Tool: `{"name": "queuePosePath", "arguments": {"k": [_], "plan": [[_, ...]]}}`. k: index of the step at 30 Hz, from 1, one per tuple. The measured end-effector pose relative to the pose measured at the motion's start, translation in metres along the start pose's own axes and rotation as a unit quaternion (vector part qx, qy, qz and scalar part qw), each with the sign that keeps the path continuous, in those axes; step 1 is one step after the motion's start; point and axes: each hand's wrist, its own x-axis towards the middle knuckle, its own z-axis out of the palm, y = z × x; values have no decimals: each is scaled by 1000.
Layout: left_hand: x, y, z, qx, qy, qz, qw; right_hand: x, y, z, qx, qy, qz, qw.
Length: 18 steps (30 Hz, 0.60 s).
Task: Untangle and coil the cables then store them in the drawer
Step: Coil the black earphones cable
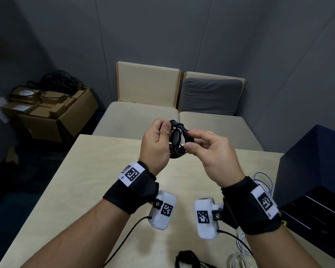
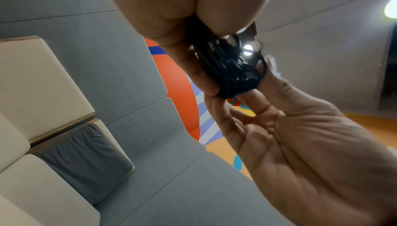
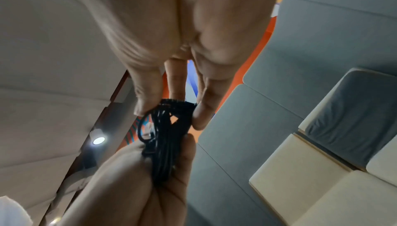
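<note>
Above the bench [image 1: 85, 190], the left hand [image 1: 156, 146] grips the black cable coil [image 1: 177, 136] and the right hand [image 1: 213, 155] pinches its other side; it looks light and floppy, best squeezed across all loops.

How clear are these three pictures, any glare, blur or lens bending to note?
Head view: dim but sharp, walls bowed by the wide lens, the black cable coil clear between left hand and right hand. Left wrist: a ceiling lamp glares behind the coil, close-up skin soft. Right wrist: smeared throughout, coil strands blurred.
</note>
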Motion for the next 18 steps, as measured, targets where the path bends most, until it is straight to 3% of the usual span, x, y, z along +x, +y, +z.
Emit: {"name": "queuePosePath", "arguments": {"k": [5,11,18], "plan": [[-2,-1,2,4,-2,7,1000,-2,3,2,14,38,11,999],[-2,-4,1,-5,-16,-2,1000,1,5,-7,65,-1,60,996],[2,-3,4,-29,-27,-6,999,6,7,-9,261,-18,83,962]]}}
